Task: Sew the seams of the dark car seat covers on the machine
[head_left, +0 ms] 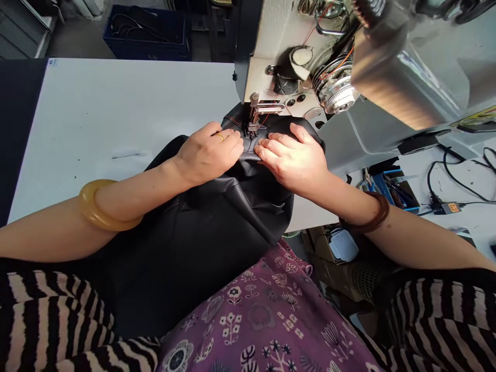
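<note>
Black leather-like material [217, 217] lies bunched on the white table and hangs down over my lap. Its far part is under the presser foot [253, 126] of a sewing machine [267, 67], where orange thread runs down. My left hand [211, 152], with a ring on one finger, grips the material just left of the foot, its fingers curled. To the right of the foot, my right hand [292, 157] presses on the material, fingers flat and a little spread, thumb apart. The fingertips of both hands are close to the needle area.
The white table [155, 98] extends to the left, with a thin dark needle-like item [126, 155] on it. Behind stands a blue crate [147, 33]. At the right are a small blue box of tools [395, 190], black cables and a power socket [445, 207].
</note>
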Motion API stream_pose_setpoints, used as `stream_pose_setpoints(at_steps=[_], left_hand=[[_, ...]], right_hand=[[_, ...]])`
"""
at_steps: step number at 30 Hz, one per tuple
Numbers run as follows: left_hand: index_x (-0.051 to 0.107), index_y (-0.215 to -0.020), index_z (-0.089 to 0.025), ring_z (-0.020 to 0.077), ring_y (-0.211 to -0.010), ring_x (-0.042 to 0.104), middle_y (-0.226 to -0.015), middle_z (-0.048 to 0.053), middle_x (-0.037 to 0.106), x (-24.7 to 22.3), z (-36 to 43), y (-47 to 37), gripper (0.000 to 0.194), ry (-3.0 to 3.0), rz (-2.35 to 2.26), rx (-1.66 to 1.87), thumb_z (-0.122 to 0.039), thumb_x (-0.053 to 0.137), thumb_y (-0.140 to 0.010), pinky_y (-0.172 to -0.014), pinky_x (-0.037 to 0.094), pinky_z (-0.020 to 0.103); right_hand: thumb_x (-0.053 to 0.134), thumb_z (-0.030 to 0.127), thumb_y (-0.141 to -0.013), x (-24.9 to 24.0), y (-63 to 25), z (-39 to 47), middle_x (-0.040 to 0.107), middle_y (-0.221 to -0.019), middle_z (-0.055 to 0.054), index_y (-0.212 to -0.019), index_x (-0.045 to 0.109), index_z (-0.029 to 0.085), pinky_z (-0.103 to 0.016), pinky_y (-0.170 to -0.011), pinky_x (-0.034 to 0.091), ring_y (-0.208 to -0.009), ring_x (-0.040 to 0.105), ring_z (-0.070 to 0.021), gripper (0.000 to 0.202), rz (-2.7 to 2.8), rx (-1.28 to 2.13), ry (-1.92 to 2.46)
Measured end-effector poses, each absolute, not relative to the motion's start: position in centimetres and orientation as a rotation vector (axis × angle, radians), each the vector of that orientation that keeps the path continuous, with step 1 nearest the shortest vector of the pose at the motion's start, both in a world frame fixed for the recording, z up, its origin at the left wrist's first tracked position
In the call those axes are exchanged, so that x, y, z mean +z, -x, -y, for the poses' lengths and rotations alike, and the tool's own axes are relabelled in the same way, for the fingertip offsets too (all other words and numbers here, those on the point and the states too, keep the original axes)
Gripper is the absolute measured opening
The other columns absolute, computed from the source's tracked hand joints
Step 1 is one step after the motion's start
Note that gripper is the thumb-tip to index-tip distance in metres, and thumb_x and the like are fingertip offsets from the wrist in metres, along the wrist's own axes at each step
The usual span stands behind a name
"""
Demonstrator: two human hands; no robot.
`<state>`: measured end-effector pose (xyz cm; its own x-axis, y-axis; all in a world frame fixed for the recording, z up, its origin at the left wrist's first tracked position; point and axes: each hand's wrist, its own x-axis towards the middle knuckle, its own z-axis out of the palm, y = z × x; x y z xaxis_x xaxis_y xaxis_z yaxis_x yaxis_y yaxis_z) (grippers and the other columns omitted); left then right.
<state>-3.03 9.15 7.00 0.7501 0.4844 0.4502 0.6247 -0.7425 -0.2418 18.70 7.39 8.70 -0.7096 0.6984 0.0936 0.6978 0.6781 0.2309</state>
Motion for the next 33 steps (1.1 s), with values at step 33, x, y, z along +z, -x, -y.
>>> stream_pose_setpoints(at_steps=[33], left_hand=[[0.065, -0.087, -0.012, 0.0198, -0.072, 0.064, -0.078, 0.010, 0.067, 5.3, -9.2, 2.1, 0.039, 2.418, 1.016, -0.420, -0.009, 0.027, -0.095, -0.074, 0.049, 0.041]], right_hand=[[0.020, 0.045, -0.099, 8.0, -20.2, -8.4, 0.059, -0.135, -0.019, -0.130, 0.058, 0.007, -0.051, -0.103, 0.041, -0.124, 0.055, -0.0305, 0.062, -3.046, 0.532, -1.033]])
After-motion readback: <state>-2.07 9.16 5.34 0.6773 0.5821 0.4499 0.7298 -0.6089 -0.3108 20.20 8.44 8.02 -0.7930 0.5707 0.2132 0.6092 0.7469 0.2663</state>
